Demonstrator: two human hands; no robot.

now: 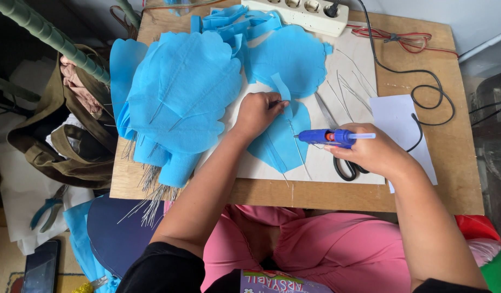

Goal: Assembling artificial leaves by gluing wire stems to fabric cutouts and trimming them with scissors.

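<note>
My left hand (257, 113) presses down on a blue fabric petal (277, 144) lying on the white sheet (345, 81), fingers pinching a narrow blue fabric strip (282, 91) and a thin wire (297, 146) along the petal's middle. My right hand (372, 152) grips a blue hot glue gun (329, 138), its nozzle pointing left at the wire on the petal. A glue stick pokes out of the gun's back end.
A stack of finished blue petals (177, 92) with wire stems lies at the table's left. Scissors (343, 163) lie under my right hand. Loose wires (351, 87), a white paper sheet (394, 116), a power strip (302, 13) and black cord (435, 92) sit behind. Pliers (47, 209) and phone (41, 266) lie on the floor.
</note>
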